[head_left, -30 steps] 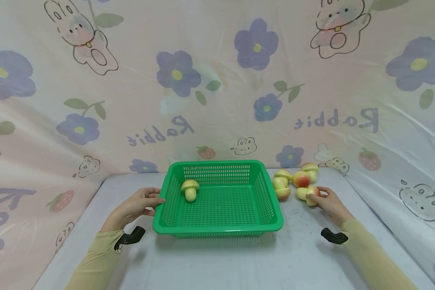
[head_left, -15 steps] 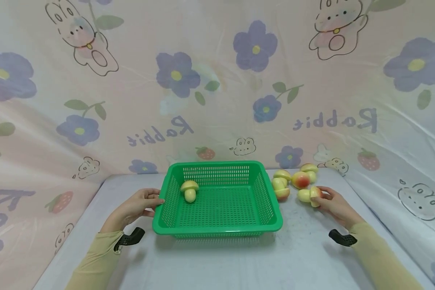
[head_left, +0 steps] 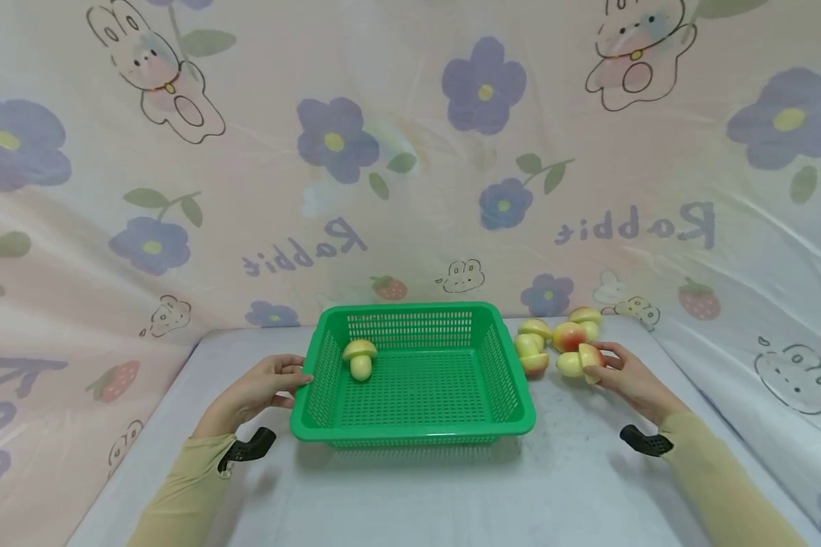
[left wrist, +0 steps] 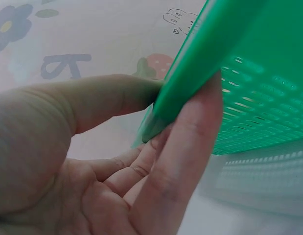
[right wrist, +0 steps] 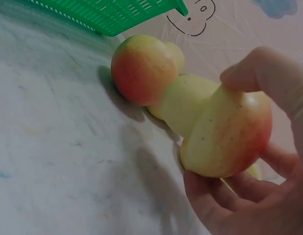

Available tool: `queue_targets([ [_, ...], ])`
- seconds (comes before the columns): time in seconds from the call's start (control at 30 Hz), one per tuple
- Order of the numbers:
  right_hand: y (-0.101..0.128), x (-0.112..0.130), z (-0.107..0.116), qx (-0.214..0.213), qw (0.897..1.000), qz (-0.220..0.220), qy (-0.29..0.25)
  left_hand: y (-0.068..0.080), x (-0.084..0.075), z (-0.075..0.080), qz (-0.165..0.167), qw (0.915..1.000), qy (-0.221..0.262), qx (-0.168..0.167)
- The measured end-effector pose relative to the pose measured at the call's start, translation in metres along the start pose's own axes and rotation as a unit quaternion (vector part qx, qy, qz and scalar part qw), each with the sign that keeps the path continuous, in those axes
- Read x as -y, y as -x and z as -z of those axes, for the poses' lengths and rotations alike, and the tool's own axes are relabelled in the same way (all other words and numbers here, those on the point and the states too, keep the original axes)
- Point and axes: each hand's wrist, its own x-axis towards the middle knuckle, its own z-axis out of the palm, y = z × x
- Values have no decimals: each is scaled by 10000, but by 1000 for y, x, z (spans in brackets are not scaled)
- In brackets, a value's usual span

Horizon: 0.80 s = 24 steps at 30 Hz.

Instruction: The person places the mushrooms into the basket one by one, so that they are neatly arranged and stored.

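Note:
A green plastic basket (head_left: 410,435) stands on the table, and a toy mushroom (head_left: 360,358) lies inside it near the left wall. My left hand (head_left: 255,389) pinches the basket's left rim between thumb and fingers, close up in the left wrist view. Right of the basket, my right hand (head_left: 635,382) grips another toy mushroom (right wrist: 229,134) by its red-and-yellow cap, thumb on one side and fingers on the other. Its pale stem points left, toward the basket. Just behind it sit several more toy mushrooms (head_left: 569,336), partly overlapping one another in the head view.
The pale table (head_left: 410,501) meets a printed rabbit-and-flower curtain (head_left: 410,251) at the back. One loose mushroom (head_left: 534,365) lies close against the basket's right side. Each wrist carries a black camera mount (head_left: 646,441).
My right hand has shifted rightward, then slightly back left and up, with the mushroom drawn a little off the table and turned. The left hand and basket stay put.

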Motion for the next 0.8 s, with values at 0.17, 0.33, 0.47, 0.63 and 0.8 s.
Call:
queue_targets([
  [0.17, -2, 6, -4, 0, 10000, 74, 33, 0, 0, 0, -3, 9999, -115, 3],
  [0.33, -4, 16, -7, -11, 9995, 238, 211, 2, 0, 0, 10, 10000, -93, 28],
  [0.47, -6, 26, -8, 25, 9982, 467, 373, 1, -1, 1, 50, 9999, -98, -6],
  [0.63, -8, 42, -8, 105, 9955, 891, 311, -3, -5, 4, 102, 9995, -188, -235],
  [0.8, -11, 59, -11, 265, 9942, 1024, 180, -7, -8, 7, 113, 9990, -202, -380],
])
